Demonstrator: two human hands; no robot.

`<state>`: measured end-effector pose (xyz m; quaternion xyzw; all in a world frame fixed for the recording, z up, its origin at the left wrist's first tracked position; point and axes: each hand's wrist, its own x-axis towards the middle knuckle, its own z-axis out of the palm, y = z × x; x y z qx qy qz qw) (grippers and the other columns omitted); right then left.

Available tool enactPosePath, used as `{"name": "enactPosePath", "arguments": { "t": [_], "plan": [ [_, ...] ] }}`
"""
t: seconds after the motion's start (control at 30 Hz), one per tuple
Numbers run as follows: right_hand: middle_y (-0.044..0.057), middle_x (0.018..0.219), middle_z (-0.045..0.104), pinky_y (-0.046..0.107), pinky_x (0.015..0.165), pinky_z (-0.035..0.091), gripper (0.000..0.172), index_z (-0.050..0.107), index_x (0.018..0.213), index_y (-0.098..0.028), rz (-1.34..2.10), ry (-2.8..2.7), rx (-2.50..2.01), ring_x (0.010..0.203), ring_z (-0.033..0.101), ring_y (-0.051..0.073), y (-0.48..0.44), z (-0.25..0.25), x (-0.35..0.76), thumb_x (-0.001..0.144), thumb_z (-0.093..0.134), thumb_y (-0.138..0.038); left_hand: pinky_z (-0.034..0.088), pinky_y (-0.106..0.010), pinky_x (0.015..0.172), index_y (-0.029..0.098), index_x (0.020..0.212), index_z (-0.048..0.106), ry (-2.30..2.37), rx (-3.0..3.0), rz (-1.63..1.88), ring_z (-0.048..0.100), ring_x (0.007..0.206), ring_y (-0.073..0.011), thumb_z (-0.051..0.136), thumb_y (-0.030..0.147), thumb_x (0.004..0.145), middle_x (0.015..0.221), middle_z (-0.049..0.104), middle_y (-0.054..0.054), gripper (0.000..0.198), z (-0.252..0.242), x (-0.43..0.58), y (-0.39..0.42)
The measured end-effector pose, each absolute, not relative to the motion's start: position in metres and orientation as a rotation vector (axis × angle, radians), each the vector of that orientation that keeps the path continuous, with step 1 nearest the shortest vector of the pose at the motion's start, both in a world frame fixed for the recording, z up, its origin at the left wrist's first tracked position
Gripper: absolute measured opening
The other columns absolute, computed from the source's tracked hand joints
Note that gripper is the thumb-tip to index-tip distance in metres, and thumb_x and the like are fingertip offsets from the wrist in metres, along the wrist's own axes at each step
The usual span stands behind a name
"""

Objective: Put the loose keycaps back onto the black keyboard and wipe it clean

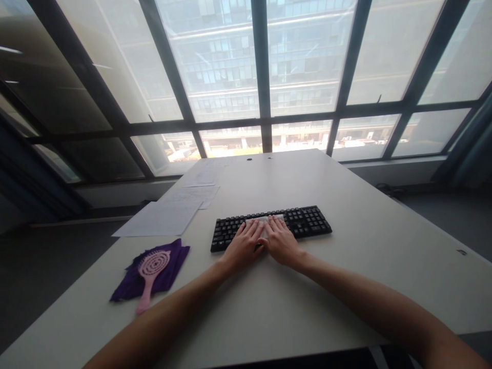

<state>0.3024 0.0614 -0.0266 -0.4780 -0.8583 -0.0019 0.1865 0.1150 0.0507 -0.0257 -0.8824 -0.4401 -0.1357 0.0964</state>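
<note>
A black keyboard (311, 221) lies slightly askew on the white table. Across the middle of its keys is a thin white sheet, perhaps a wipe or tissue (280, 218). My left hand (246, 243) rests flat on the left part of this sheet, fingers stretched forward. Beside it, my right hand (280, 241) lies flat on the right part, fingers also extended. The thumbs come close together near the keyboard's front edge. Under my palms and fingers, part of the sheet and several keys are hidden.
A pink hairbrush (154, 264) lies on a folded purple cloth (175, 261) left of my left forearm. Several paper sheets (161, 218) spread along the left side of the white table (265, 318). Large windows (215, 61) stand beyond its far end.
</note>
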Motion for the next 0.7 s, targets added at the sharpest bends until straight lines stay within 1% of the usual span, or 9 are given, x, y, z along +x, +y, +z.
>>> {"name": "enactPosePath", "arguments": {
  "t": [0.07, 0.13, 0.27, 0.33, 0.53, 0.7],
  "plan": [
    [0.027, 0.162, 0.034, 0.049, 0.124, 0.023, 0.073, 0.041, 0.154, 0.0, -0.031, -2.388, -1.407, 0.154, 0.027, 0.035, 0.0613, -0.0284, 0.3021, 0.106, 0.034, -0.055, 0.03, -0.052, 0.124, 0.014, 0.158, 0.036, -1.22, -2.688, -0.422, 0.034, 0.153, -0.0295, 0.051, 0.041, 0.102, 0.162, 0.04, -0.017, 0.064, -0.0246, 0.1145, 0.0514],
    [0.029, 0.161, 0.033, 0.05, 0.124, 0.024, 0.077, 0.04, 0.155, 0.001, -0.053, -2.362, -1.473, 0.154, 0.028, 0.037, 0.0615, -0.0289, 0.3024, 0.105, 0.033, -0.057, 0.028, -0.052, 0.125, 0.017, 0.158, 0.037, -1.165, -2.729, -0.441, 0.034, 0.153, -0.0276, 0.051, 0.041, 0.103, 0.162, 0.041, -0.015, 0.062, -0.0232, 0.1145, 0.0511],
    [0.033, 0.16, 0.032, 0.05, 0.122, 0.025, 0.081, 0.04, 0.154, 0.004, -0.063, -2.327, -1.589, 0.153, 0.029, 0.039, 0.0632, -0.0249, 0.3046, 0.104, 0.032, -0.061, 0.029, -0.054, 0.125, 0.017, 0.151, 0.046, -1.176, -2.727, -0.421, 0.034, 0.153, -0.0287, 0.054, 0.04, 0.102, 0.161, 0.042, -0.015, 0.056, -0.0204, 0.1159, 0.049],
    [0.033, 0.159, 0.033, 0.05, 0.122, 0.026, 0.084, 0.04, 0.153, 0.006, -0.061, -2.32, -1.623, 0.152, 0.029, 0.04, 0.0643, -0.0221, 0.3058, 0.104, 0.03, -0.062, 0.03, -0.054, 0.125, 0.017, 0.15, 0.047, -1.187, -2.723, -0.425, 0.034, 0.153, -0.0287, 0.055, 0.039, 0.101, 0.161, 0.042, -0.015, 0.054, -0.0198, 0.1165, 0.0486],
    [0.034, 0.158, 0.035, 0.049, 0.122, 0.025, 0.086, 0.04, 0.152, 0.008, -0.064, -2.31, -1.635, 0.151, 0.031, 0.041, 0.0675, -0.0206, 0.3073, 0.104, 0.029, -0.063, 0.031, -0.051, 0.125, 0.016, 0.15, 0.046, -1.258, -2.661, -0.472, 0.035, 0.152, -0.0288, 0.054, 0.041, 0.101, 0.16, 0.043, -0.016, 0.055, -0.0211, 0.1153, 0.05],
    [0.034, 0.158, 0.034, 0.049, 0.123, 0.024, 0.082, 0.04, 0.151, 0.009, -0.076, -2.278, -1.622, 0.152, 0.03, 0.039, 0.0687, -0.0218, 0.3104, 0.105, 0.033, -0.059, 0.03, -0.051, 0.125, 0.016, 0.151, 0.045, -1.268, -2.664, -0.468, 0.035, 0.152, -0.0291, 0.055, 0.041, 0.1, 0.16, 0.043, -0.017, 0.057, -0.0201, 0.1155, 0.0495]
  ]
}}
